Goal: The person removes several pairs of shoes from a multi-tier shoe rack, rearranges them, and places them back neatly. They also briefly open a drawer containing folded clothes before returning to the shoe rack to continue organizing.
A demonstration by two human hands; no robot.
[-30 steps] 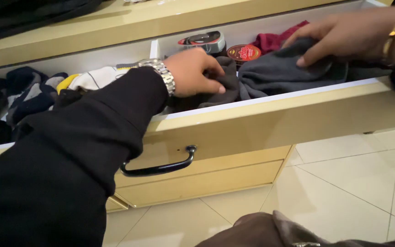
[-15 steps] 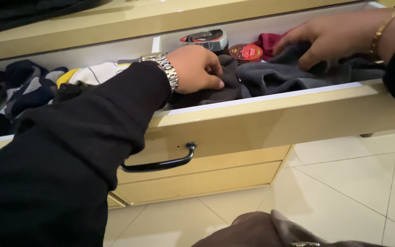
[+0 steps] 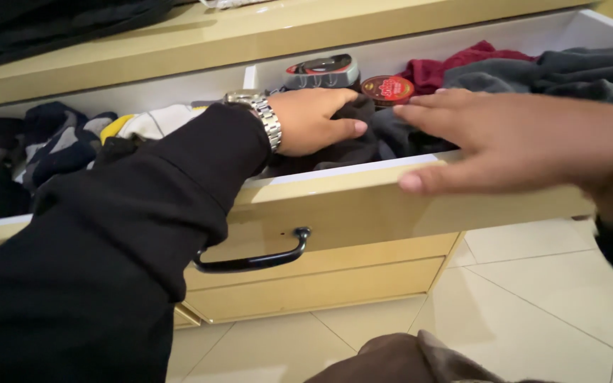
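At the far left of the open drawer (image 3: 335, 206) I see a heap of dark and patterned socks (image 3: 51, 138), then a white and yellow folded piece (image 3: 147, 122) half hidden by my black sleeve (image 3: 129, 213). A divider (image 3: 250, 76) parts that compartment from the right one.

My left hand (image 3: 313, 120), with a metal watch (image 3: 260, 113) at the wrist, lies on a dark brown-grey cloth (image 3: 349, 145) just behind the drawer front. The fingers curl over it and the thumb points right; I judge the grip narrow and pressing on the cloth, though I cannot tell whether any fabric is pinched underneath.

Behind that hand stand a squat dark tin with a clear lid (image 3: 321, 71) and a round red-lidded tin (image 3: 387, 88). Right of them are a maroon garment (image 3: 462, 60) and a grey garment (image 3: 576, 71) bunched toward the right wall.

My right hand (image 3: 519, 142) hovers over the front rim, fingers spread wide and flat, holding nothing. Whether the thumb touches the rim I cannot tell.

The cloth looks soft, light and limp, so it would sag and trail if lifted by one corner. I would gather a thick fold near its middle, where the left hand sits. The tins close behind could be knocked.

Below hang a black handle (image 3: 253, 259) and a tiled floor (image 3: 548, 298).
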